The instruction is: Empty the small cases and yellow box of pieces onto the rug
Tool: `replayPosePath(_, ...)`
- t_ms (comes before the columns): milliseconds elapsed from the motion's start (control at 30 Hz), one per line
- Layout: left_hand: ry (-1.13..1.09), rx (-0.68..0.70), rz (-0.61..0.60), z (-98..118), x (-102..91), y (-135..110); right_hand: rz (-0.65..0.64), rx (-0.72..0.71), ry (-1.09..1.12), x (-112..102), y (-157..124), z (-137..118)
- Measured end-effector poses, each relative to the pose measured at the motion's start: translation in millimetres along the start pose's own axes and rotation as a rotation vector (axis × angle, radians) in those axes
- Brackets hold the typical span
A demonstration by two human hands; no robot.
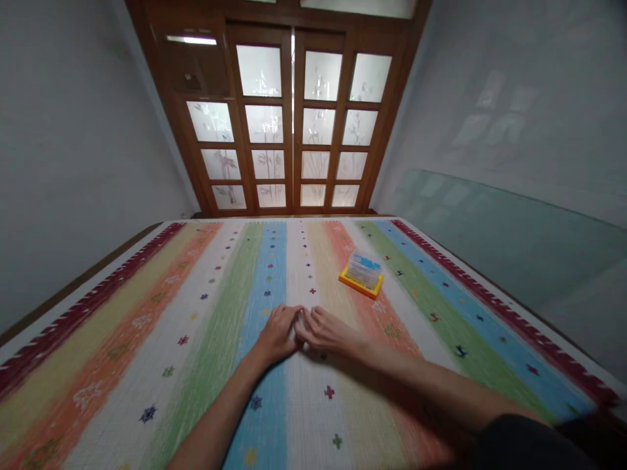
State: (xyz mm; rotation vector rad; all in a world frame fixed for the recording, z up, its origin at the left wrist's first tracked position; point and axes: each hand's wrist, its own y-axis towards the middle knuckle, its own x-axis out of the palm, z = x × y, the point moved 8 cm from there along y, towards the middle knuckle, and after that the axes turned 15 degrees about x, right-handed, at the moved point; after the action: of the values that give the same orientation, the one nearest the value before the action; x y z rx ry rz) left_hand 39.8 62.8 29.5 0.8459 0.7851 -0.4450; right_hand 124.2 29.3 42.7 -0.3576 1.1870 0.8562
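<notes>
Over the middle of the striped cloth (210,365), my left hand (280,333) and my right hand (319,328) meet at the fingertips. Both have their fingers curled and pinched together. Whatever lies between them is too small or too hidden for me to name. Beyond my right hand, a clear plastic box (363,269) with a blue pattern on top stands on a yellow-orange tray (353,284). Neither hand touches the box or the tray.
The cloth with coloured stripes and small motifs covers the wide flat surface. Wooden doors (292,163) with frosted panes stand at its far end. White walls rise on both sides, and a pale green glass panel (490,222) leans along the right wall.
</notes>
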Motion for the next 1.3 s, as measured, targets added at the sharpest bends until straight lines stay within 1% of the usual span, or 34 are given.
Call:
replayPosePath(100, -0.037, -0.007, -0.033, -4, 4.7, -1, -0.014, 0.002, -0.009, -3, 4, -10)
replayPosePath(200, -0.068, -0.001, -0.044, -5, 7.9, -2, -0.025, 0.018, -0.035, -6, 7, -14)
replayPosePath(300, -0.082, -0.022, -0.019, -7, 7.8, -3, -0.035, 0.02, -0.065, -8, 8, -11)
replayPosePath(367, -0.102, -0.046, 0.007, -7, 5.9, -3, -0.058, 0.02, 0.01, -11, 9, -2)
replayPosePath(433, -0.138, -0.07, 0.038, -7, 2.3, -3, -0.104, 0.056, 0.186, -13, 10, 16)
replayPosePath(500, -0.202, -0.094, 0.073, -7, -2.5, -4, -0.149, 0.147, 0.449, -15, 12, 41)
replayPosePath(600, -0.356, -0.126, 0.122, -7, -8.2, -4, -0.092, 0.31, 0.894, -20, 16, 82)
replayPosePath(667, -0.474, -0.15, 0.146, -9, -9.2, -5, -0.078, 0.416, 1.133, -17, 19, 101)
replayPosePath(733, -0.582, -0.188, 0.151, -11, -7.5, -7, -0.102, 0.496, 1.316, -9, 23, 110)
replayPosePath(800, -0.647, -0.23, 0.134, -15, -5.4, -8, -0.134, 0.544, 1.444, 0, 28, 111)
replayPosePath(867, -0.657, -0.252, 0.094, -17, -6.0, -9, -0.15, 0.585, 1.528, 10, 33, 110)
replayPosePath(933, -0.609, -0.26, 0.071, -22, -13.6, -11, -0.151, 0.628, 1.576, 20, 36, 109)
replayPosePath(1000, -0.528, -0.281, 0.09, -31, -29.1, -16, -0.14, 0.663, 1.575, 27, 36, 108)
replayPosePath(1067, -0.438, -0.309, 0.146, -44, -50.9, -26, -0.118, 0.643, 1.473, 30, 32, 107)
replayPosePath(1167, -0.276, -0.324, 0.238, -64, -88.1, -48, -0.106, 0.521, 1.132, 27, 22, 100)
replayPosePath(1233, -0.137, -0.335, 0.281, -77, -111.1, -65, -0.164, 0.42, 0.896, 28, 14, 87)
replayPosePath(1300, 0.001, -0.336, 0.303, -86, -130.0, -79, -0.223, 0.328, 0.723, 30, 8, 74)
